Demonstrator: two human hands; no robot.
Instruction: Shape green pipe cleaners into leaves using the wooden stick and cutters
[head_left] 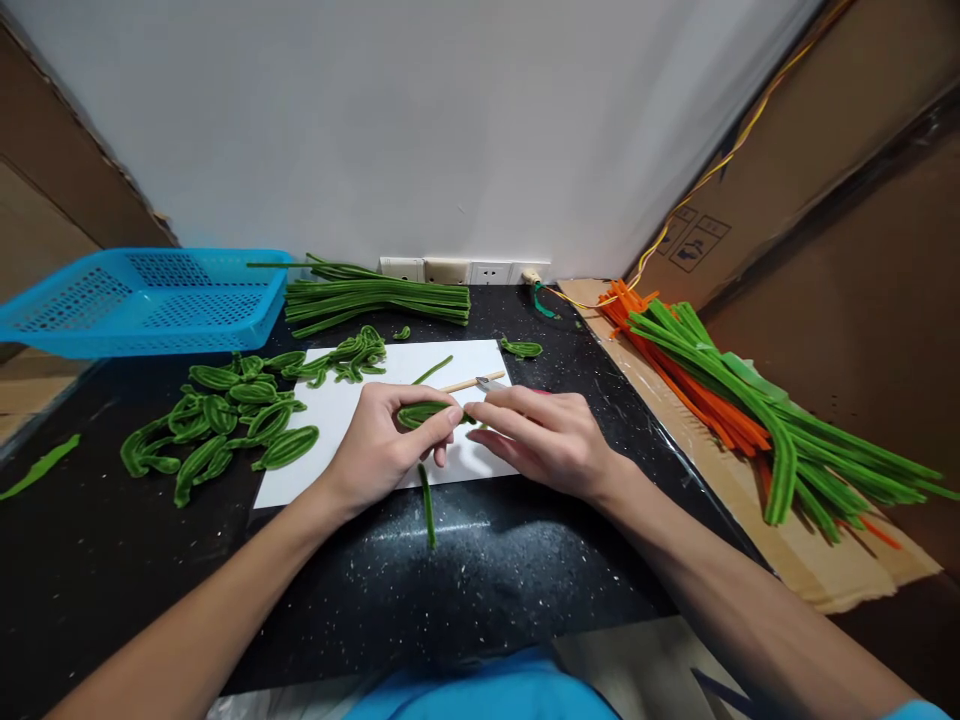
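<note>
- While my left hand (pixel 375 450) pinches a looped green pipe cleaner (pixel 421 412) over the white paper (pixel 337 408),
- my right hand (pixel 555 438) pinches its right end with closed fingers.

Your one head camera looked forward and down, close over the table (pixel 525 570), facing the wall (pixel 450 120) at top; left hand (pixel 379 445) and right hand (pixel 551 435) sat mid-frame.

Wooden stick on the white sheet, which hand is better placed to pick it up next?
Right, probably. The right hand lies just beside the wooden stick, its fingers stretched out close under it, while the left hand is busy pinching the folded green pipe cleaner.
</note>
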